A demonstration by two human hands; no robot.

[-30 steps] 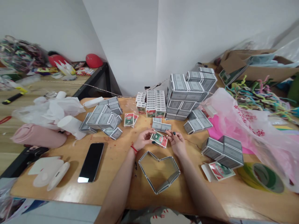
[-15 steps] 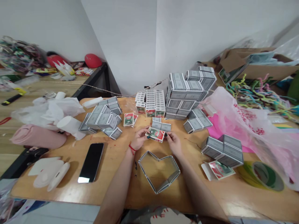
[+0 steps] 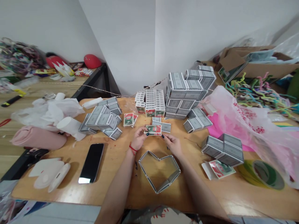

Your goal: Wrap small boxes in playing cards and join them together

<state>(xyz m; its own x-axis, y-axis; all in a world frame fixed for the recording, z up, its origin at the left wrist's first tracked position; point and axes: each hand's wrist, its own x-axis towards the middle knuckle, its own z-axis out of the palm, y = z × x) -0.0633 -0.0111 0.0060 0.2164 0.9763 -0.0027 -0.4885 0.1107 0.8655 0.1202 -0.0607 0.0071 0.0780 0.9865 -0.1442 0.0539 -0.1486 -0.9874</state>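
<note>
A red, white and green playing card box (image 3: 154, 129) is held up above the table, tilted so its printed face and one long side show. My left hand (image 3: 138, 139) grips its left end, fingers closed round it. My right hand (image 3: 173, 144) is closed in a pinch at the box's lower right corner. Just behind the box lie joined grey-patterned card boxes (image 3: 166, 127), partly hidden by it. Between my forearms a heart-shaped ring of card panels (image 3: 143, 170) stands on the table.
Stacked grey card boxes (image 3: 183, 95) stand at the back, beside rows of unopened card boxes (image 3: 150, 101). More joined boxes (image 3: 101, 117) sit left, near a phone (image 3: 91, 162). Rightward are an open card box (image 3: 220, 169), tape roll (image 3: 263, 175) and plastic bag (image 3: 247, 118).
The card box has turned nearly level and shifted slightly left and away from me. My right hand's fingers have slid from its right end to its lower right corner.
</note>
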